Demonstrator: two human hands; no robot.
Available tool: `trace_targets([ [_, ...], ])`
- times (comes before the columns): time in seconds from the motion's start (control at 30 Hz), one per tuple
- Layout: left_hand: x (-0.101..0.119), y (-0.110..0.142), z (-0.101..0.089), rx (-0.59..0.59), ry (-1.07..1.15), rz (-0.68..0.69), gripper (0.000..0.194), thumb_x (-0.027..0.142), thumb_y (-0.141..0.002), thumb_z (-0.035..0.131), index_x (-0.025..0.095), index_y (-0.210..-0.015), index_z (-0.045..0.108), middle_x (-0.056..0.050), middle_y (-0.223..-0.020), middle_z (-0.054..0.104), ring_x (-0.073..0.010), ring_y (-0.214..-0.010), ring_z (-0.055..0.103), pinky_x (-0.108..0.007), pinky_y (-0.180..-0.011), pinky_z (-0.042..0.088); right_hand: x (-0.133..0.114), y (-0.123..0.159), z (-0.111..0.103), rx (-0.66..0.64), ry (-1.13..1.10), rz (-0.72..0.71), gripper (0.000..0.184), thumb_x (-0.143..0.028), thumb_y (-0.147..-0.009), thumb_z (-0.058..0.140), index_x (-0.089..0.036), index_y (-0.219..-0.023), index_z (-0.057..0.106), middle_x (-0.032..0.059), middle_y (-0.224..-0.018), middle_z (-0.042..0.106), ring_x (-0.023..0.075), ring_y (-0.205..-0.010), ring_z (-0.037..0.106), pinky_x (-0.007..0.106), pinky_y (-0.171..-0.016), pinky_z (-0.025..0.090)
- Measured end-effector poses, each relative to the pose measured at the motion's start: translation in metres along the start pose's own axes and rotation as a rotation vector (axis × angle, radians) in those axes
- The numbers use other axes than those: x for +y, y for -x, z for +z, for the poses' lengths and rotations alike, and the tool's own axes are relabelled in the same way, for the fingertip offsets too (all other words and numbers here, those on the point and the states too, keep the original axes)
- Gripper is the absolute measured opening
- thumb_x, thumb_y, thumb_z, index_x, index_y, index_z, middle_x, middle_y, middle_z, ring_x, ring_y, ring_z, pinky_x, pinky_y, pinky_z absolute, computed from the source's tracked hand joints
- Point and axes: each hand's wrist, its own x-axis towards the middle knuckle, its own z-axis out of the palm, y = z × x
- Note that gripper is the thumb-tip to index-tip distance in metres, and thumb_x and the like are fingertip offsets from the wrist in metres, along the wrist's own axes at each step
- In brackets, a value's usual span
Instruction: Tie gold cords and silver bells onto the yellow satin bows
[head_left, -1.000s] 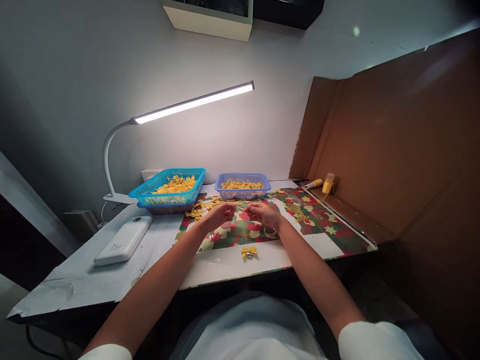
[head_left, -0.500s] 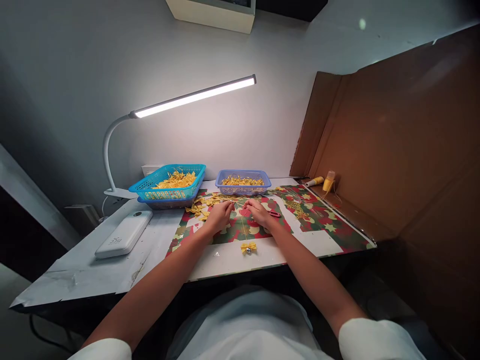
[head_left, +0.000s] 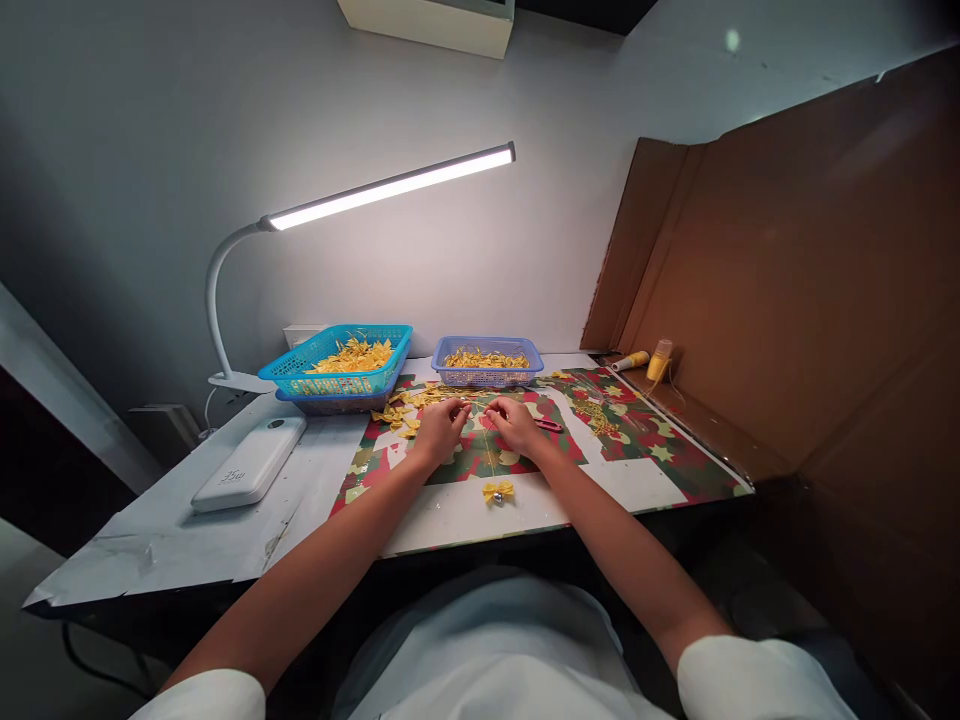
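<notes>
A thin yellow cord (head_left: 490,452) runs from between my hands down to a yellow bow with a silver bell (head_left: 498,493), which lies on the pale strip near the table's front edge. My left hand (head_left: 444,428) pinches the cord above the patterned sheet. Facing it a short gap away, my right hand (head_left: 513,424) also has its fingertips closed on the cord. Just beyond the left hand lie loose yellow bows (head_left: 397,415). A pink-handled tool (head_left: 550,426) shows beside the right hand, partly hidden by it.
A blue basket (head_left: 285,377) of yellow bows stands at the back left, a purple basket (head_left: 538,360) of yellow cords at the back middle. Yellow thread spools (head_left: 659,360) stand by the cardboard wall (head_left: 750,300). A lamp (head_left: 217,300) and white power bank (head_left: 251,465) are at left.
My hands stay close together with the cord between them, their fingers shifting slightly. The bow with the bell remains in place; the view has tilted a little.
</notes>
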Motion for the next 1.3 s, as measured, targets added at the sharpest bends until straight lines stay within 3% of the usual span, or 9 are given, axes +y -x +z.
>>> trace_targets([
  [0.33, 0.009, 0.002, -0.003, 0.124, -0.016, -0.037, 0.018, 0.030, -0.079, 0.063, 0.018, -0.067, 0.066, -0.002, -0.065, 0.069, -0.0157, -0.059, 0.059, -0.028, -0.062, 0.042, 0.001, -0.001, 0.021, 0.169, -0.336, 0.155, 0.013, -0.032, -0.070, 0.059, -0.020, -0.072, 0.058, -0.0001, -0.065, 0.059, 0.0146, -0.060, 0.054, 0.028, -0.060, 0.044],
  [0.7, 0.016, 0.006, 0.000, 0.170, 0.108, -0.042, 0.012, 0.029, -0.080, 0.061, 0.018, -0.079, 0.067, -0.001, -0.065, 0.069, -0.0148, -0.059, 0.060, -0.026, -0.059, 0.043, -0.001, -0.003, 0.024, 0.203, -0.552, 0.194, 0.014, -0.030, -0.064, 0.060, -0.021, -0.075, 0.058, -0.0020, -0.067, 0.058, 0.0145, -0.064, 0.055, 0.028, -0.063, 0.049],
  [1.0, 0.017, 0.007, 0.003, 0.177, 0.176, -0.016, 0.014, 0.031, -0.081, 0.061, 0.018, -0.079, 0.066, -0.002, -0.067, 0.069, -0.0148, -0.059, 0.060, -0.026, -0.058, 0.045, 0.004, -0.001, 0.034, 0.310, -0.490, 0.154, 0.018, -0.034, -0.066, 0.062, -0.021, -0.078, 0.058, -0.0016, -0.070, 0.059, 0.0136, -0.062, 0.054, 0.027, -0.060, 0.047],
  [1.17, 0.019, 0.008, 0.006, 0.158, 0.249, -0.002, 0.014, 0.030, -0.081, 0.060, 0.018, -0.082, 0.066, -0.003, -0.072, 0.071, -0.0142, -0.060, 0.061, -0.026, -0.058, 0.047, 0.002, -0.003, 0.031, 0.314, -0.595, 0.170, 0.019, -0.036, -0.064, 0.068, -0.021, -0.071, 0.058, -0.0010, -0.066, 0.060, 0.0149, -0.062, 0.056, 0.029, -0.063, 0.049],
  [1.3, 0.018, 0.007, 0.007, 0.207, 0.273, 0.004, 0.015, 0.032, -0.081, 0.061, 0.018, -0.080, 0.066, -0.002, -0.070, 0.070, -0.0139, -0.059, 0.061, -0.025, -0.056, 0.047, -0.003, -0.002, 0.024, 0.328, -0.646, 0.241, 0.022, -0.037, -0.060, 0.071, -0.020, -0.070, 0.062, -0.0005, -0.066, 0.062, 0.0148, -0.063, 0.057, 0.030, -0.064, 0.049],
])
